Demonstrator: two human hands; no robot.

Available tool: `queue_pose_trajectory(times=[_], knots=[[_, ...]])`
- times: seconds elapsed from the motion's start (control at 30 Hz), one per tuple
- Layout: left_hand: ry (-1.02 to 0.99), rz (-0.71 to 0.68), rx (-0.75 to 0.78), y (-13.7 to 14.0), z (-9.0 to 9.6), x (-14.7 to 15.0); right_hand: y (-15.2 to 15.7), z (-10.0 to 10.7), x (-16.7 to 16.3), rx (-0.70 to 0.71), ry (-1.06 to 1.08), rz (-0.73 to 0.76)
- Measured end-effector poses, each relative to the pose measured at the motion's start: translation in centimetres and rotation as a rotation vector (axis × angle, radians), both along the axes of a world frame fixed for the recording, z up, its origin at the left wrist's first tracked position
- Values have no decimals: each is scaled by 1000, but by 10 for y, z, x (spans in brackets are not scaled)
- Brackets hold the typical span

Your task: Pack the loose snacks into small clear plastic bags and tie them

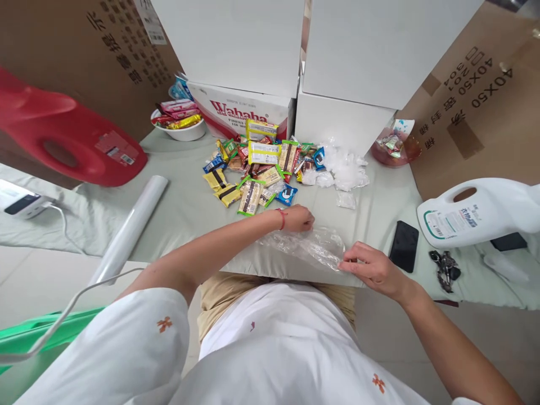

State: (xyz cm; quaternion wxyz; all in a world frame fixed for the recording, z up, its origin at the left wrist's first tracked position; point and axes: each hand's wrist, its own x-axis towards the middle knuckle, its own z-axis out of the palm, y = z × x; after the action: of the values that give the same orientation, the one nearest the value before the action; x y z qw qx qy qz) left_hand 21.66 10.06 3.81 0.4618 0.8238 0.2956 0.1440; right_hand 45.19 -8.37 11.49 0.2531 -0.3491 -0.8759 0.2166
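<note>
A crumpled clear plastic bag point(323, 247) lies along the table's front edge, between my two hands. My right hand point(373, 269) pinches its right end between thumb and fingers. Over the upper edge of the same bag, my left hand point(297, 218) has its fingers curled closed on the film; the fingertips are partly hidden. Just beyond the left hand is a pile of wrapped snacks point(264, 175), with green-edged packets, yellow packets and a blue packet point(287, 194) nearest. Small clear plastic bags point(346, 169) sit bunched to the right of the pile.
A white bowl point(185, 134) of snacks stands back left, a reddish bowl point(396, 154) back right. White boxes point(350, 45) wall the rear. A red jug point(67, 129) and a plastic roll point(130, 230) are left; a black phone point(404, 246), keys point(445, 270) and white bottle point(472, 211) right.
</note>
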Motion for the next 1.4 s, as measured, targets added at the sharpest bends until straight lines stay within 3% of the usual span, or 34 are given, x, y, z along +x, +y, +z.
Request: queue_pose_trajectory(times=[0.13,0.2,0.3,0.43,0.53,0.6,0.67,0.73,0.77,0.83,0.93,1.03,1.1,1.17,1.23,1.27,1.33,1.4], knots=[[-80,127,8,-14,4,-37,-3,-10,29,18,-38,-37],[-158,304,-6,-27,7,-59,4,-23,42,24,-55,-70],[-268,595,-177,-52,5,-87,29,-51,59,55,-85,-163],[-304,811,-318,-85,-6,-103,70,-74,69,135,-141,-432],[-366,1005,-364,-98,-15,-98,79,-67,52,222,-18,-704],[-404,1103,-394,-101,-19,-91,68,-58,23,258,127,-810],[-419,1163,-407,-100,-21,-84,46,-56,-14,243,190,-741],[-407,1193,-409,-96,-21,-83,20,-63,-49,174,77,-433],[-391,1195,-411,-94,-20,-84,9,-70,-63,118,-4,-242],[-339,1178,-414,-88,-18,-91,-8,-85,-77,12,-169,3],[-238,1146,-401,-81,-16,-111,-19,-99,-62,-97,-314,61],[-147,1191,-340,-80,-13,-130,-23,-96,-27,-124,-333,57],[-63,1273,-130,-87,-7,-134,-25,-90,-8,-133,-329,82],[23,1308,248,-100,1,-128,-28,-83,3,-157,-329,104],[67,1182,605,-117,10,-113,-30,-76,7,-200,-327,116],[74,1028,688,-125,12,-105,-30,-73,8,-230,-328,121],[148,629,753,-134,10,-93,-30,-68,13,-305,-336,125],[270,424,715,-135,-3,-92,-27,-61,24,-392,-350,120]])
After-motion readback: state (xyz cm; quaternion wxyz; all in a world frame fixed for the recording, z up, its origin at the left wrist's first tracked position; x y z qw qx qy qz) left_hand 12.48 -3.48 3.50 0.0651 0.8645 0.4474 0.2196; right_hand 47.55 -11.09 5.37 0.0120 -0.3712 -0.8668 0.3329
